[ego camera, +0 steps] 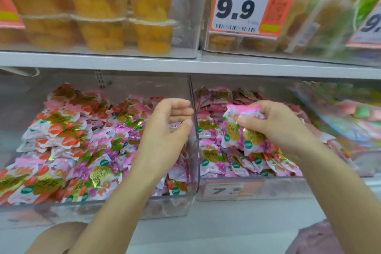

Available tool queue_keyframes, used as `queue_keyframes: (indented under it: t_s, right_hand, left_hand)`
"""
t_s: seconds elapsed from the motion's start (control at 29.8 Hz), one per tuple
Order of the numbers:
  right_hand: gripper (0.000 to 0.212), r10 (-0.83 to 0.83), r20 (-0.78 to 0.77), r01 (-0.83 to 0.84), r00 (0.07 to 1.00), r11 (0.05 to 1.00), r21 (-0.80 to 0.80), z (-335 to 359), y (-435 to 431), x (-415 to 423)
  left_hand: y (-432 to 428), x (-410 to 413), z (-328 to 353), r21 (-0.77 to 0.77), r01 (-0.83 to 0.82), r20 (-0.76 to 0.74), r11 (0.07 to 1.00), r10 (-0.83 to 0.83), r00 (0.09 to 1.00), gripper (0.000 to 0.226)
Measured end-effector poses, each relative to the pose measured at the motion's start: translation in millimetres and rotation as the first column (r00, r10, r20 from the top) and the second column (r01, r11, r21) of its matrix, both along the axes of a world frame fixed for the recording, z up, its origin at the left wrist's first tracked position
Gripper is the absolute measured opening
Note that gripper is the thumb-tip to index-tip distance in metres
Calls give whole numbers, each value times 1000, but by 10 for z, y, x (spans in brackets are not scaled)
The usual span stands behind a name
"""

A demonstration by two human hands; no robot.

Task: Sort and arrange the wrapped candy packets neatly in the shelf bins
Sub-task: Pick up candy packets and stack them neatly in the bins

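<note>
Two clear shelf bins sit side by side on the lower shelf. The left bin holds a heap of pink, red and purple candy packets. The right bin holds mostly purple-and-pink packets. My right hand hovers over the right bin and pinches a small bunch of purple-pink packets by their top edges. My left hand hangs over the right end of the left bin, fingers loosely curved, holding nothing. It is next to the clear wall between the bins.
The upper shelf carries clear bins of orange fruit jelly cups and a price tag reading 9.9. Another bin of colourful packets stands at the far right. A price label fronts the right bin.
</note>
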State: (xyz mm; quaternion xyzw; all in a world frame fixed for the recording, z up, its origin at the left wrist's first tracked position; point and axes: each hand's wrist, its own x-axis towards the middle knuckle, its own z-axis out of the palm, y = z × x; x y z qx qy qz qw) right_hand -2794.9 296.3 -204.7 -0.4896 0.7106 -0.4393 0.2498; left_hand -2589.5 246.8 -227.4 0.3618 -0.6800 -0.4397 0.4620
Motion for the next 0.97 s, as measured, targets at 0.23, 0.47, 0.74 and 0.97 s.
queue_keyframes:
  t_s: [0.23,0.47,0.74,0.97]
  right_hand:
    - [31,213,-273,-152,938,962,228,-236,-162,245]
    - [42,177,-674,-76,717,981,178,-336,-78,147]
    - [45,418,-576,-338,703,908,247,-431,44,278]
    - [30,370,-403,-370,837,926,79,-300,112,134]
  left_hand:
    - [-12,-103,-67,-7,-22,69,1000,23,997,29]
    - [-20,-134,-93,13,-34,72,999,33,997,30]
    - [-4,-120,-104,-27,-30,83,999,32,996,32]
    - [62,-233,-90,-214,-79,108,974,104,989,36]
